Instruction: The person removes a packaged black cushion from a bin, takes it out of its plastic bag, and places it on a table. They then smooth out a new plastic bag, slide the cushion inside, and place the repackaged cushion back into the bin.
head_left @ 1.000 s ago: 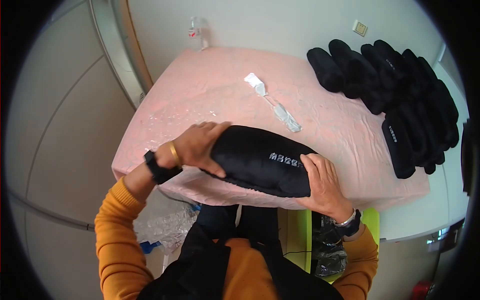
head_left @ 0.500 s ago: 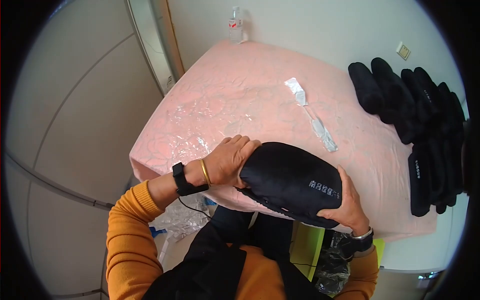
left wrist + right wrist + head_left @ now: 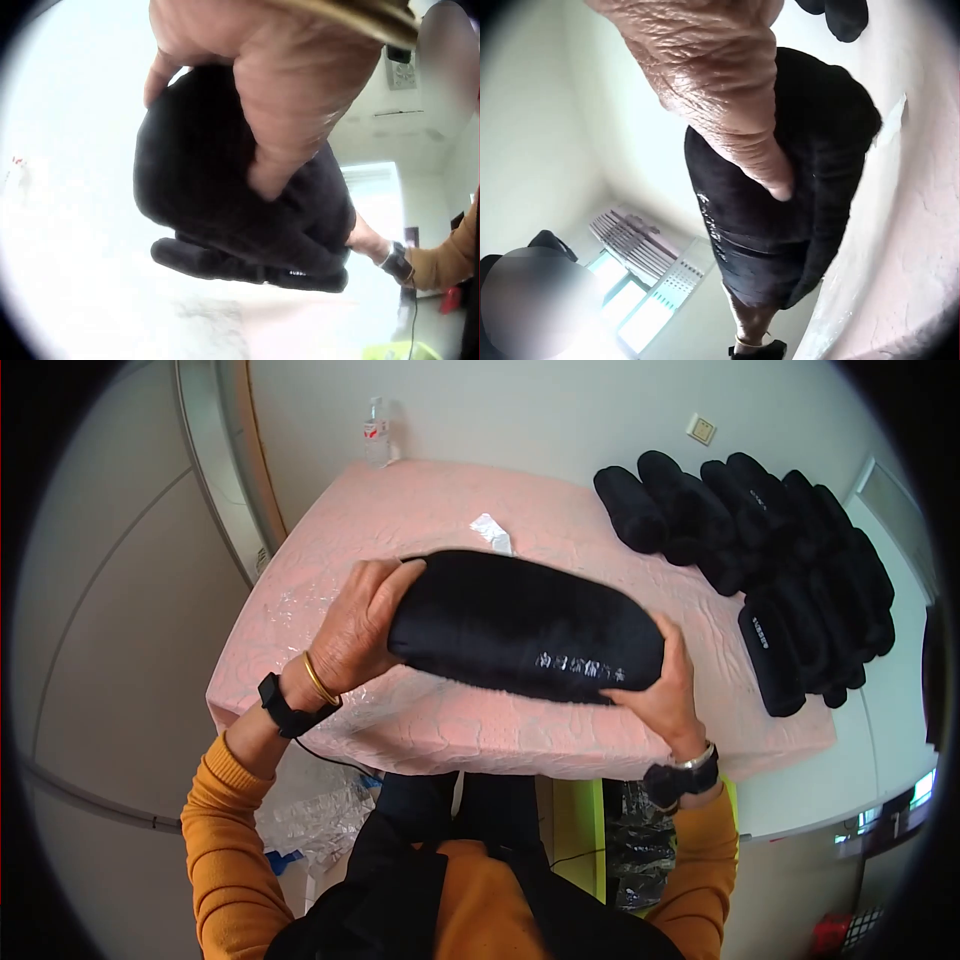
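Observation:
A plump black cushion [image 3: 520,622] with white lettering along its lower right edge is held up between both hands, over the near part of the pink-covered table [image 3: 460,735]. My left hand [image 3: 358,622] grips its left end; the left wrist view shows the thumb pressed into the dark fabric [image 3: 202,161]. At the opposite end, my right hand [image 3: 668,685] holds it with the thumb along the lower edge and fingers behind. From the right wrist, that thumb lies on the cushion's end [image 3: 810,150], and the far fingers are hidden.
Many similar black cushions [image 3: 765,525] are heaped at the table's right side. A white wrapper strip [image 3: 490,532] lies behind the held cushion, partly covered by it. A clear bottle [image 3: 375,435] stands at the back left. Below are crumpled clear plastic [image 3: 325,810] and a yellow-green bin [image 3: 590,830].
Both hands have lifted the cushion up and farther over the table, now hiding part of the white strip. The head view swung right, then back left.

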Action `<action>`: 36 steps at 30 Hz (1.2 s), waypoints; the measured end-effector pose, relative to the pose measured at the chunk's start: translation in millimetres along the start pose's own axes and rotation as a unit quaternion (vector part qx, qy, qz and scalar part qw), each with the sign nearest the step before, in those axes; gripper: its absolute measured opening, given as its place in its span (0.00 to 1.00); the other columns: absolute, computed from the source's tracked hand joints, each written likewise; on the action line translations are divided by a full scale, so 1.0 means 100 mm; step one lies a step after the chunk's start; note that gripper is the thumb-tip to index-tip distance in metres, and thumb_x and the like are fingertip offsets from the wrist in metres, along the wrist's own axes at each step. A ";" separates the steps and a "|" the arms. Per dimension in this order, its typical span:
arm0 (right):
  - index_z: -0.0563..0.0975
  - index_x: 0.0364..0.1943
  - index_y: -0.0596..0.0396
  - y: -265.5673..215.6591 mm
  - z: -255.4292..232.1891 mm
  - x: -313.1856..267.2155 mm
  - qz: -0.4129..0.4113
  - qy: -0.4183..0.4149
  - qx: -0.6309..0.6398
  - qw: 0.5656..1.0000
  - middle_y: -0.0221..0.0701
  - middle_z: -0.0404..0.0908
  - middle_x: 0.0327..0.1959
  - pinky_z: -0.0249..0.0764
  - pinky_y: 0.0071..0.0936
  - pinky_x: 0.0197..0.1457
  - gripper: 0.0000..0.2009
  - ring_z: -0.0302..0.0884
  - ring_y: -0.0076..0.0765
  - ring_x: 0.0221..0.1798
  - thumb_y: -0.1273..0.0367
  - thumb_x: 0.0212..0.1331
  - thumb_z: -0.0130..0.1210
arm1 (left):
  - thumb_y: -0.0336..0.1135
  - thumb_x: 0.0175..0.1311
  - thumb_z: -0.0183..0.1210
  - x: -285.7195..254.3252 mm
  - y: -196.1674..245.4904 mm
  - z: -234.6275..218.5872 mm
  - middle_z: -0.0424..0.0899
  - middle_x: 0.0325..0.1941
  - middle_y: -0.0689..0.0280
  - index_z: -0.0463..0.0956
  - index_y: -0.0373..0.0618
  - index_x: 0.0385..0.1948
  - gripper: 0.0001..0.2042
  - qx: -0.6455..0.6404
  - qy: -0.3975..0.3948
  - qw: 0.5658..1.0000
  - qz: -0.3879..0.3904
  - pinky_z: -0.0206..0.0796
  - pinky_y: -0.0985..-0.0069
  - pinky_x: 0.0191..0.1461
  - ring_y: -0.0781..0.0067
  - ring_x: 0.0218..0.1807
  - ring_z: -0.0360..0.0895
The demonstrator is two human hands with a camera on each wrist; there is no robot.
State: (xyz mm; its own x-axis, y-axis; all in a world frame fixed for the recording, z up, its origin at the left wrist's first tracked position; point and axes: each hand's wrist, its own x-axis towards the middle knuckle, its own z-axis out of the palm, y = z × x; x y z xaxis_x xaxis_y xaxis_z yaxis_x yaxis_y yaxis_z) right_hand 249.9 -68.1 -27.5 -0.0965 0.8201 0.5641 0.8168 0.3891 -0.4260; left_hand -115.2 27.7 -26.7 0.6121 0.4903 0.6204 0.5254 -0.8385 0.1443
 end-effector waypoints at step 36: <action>0.63 0.62 0.56 0.15 0.46 -0.17 -0.068 -0.124 -0.063 0.988 0.43 0.69 0.58 0.67 0.42 0.62 0.46 0.68 0.53 0.59 0.67 0.31 0.74 | 0.42 0.32 0.75 0.04 -0.12 0.51 0.72 0.52 0.52 0.59 0.49 0.64 0.48 -0.060 -0.217 0.970 -0.087 0.65 0.58 0.57 0.49 0.55 0.71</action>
State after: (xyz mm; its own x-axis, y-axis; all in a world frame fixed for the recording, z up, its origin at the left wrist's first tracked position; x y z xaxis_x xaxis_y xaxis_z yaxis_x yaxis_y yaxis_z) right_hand 237.7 -56.8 -75.7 -0.3342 0.8474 0.4126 0.8496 0.4604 -0.2573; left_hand -88.7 52.1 -65.0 0.7255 0.6587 0.1995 0.5860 -0.7432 0.3228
